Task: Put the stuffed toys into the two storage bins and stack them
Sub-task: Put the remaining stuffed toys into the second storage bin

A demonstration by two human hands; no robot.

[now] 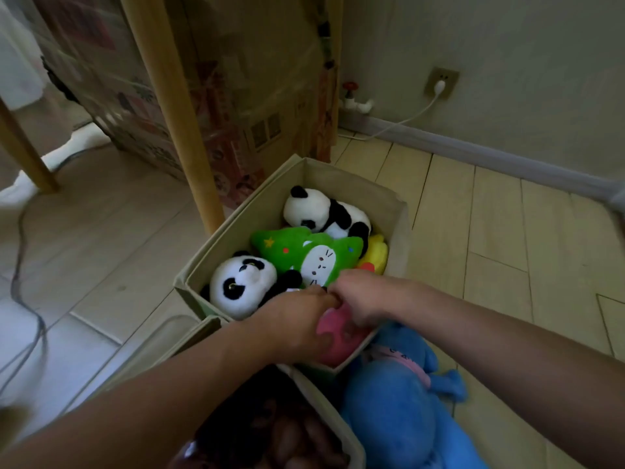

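Observation:
A beige fabric storage bin (341, 179) stands on the floor and holds two panda toys (324, 209) (241, 282), a green plush (311, 253), a yellow plush (375, 253) and a pink plush (340, 336). My left hand (297, 324) and my right hand (363, 296) are both inside the bin's near end, fingers curled on the pink plush. A second beige bin (348, 434) sits nearer to me with a dark brown plush (270, 424) in it. A big blue plush (402, 407) lies on the floor at the bins' right.
A wooden table leg (176, 106) stands just behind the far bin, with taped cardboard boxes (263, 106) behind it. A cable (20, 265) runs over the floor on the left. A wall socket with a white plug (439, 84) is at the right wall.

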